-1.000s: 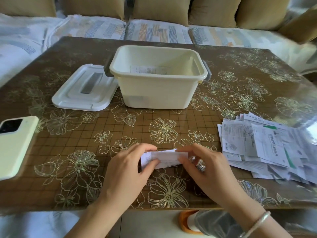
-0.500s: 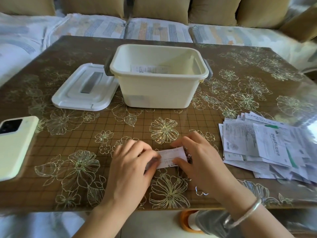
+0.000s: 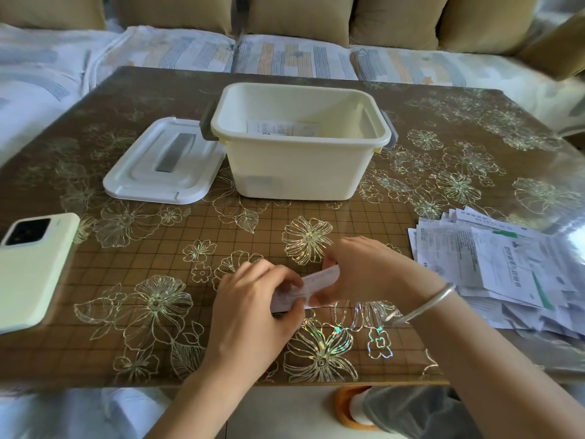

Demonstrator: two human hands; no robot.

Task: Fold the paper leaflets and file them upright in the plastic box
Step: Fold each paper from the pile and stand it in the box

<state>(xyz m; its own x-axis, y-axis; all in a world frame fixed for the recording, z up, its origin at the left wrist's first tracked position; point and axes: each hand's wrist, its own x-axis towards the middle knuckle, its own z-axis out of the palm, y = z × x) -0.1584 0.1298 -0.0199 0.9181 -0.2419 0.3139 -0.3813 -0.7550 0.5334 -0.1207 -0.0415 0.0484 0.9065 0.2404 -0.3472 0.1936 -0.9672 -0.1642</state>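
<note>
A small folded white leaflet (image 3: pixel 311 288) lies low over the table near its front edge, between both hands. My left hand (image 3: pixel 253 308) pinches its left end with curled fingers. My right hand (image 3: pixel 367 270) holds its right end, thumb and fingers curled round the paper. The cream plastic box (image 3: pixel 300 172) stands open at the table's middle back, with folded leaflets (image 3: pixel 281 128) leaning against its far inner wall. A loose pile of unfolded leaflets (image 3: pixel 493 267) lies at the right edge.
The box's white lid (image 3: pixel 164 163) lies flat to the left of the box. A pale green phone (image 3: pixel 31 267) rests face down at the left edge. A sofa with cushions (image 3: pixel 294 58) runs behind the table. An orange-rimmed object (image 3: pixel 348 407) sits on the floor below.
The leaflet has been folded narrower and pressed down toward the table. Both hands closed in over it, and the right hand now covers more of its right end.
</note>
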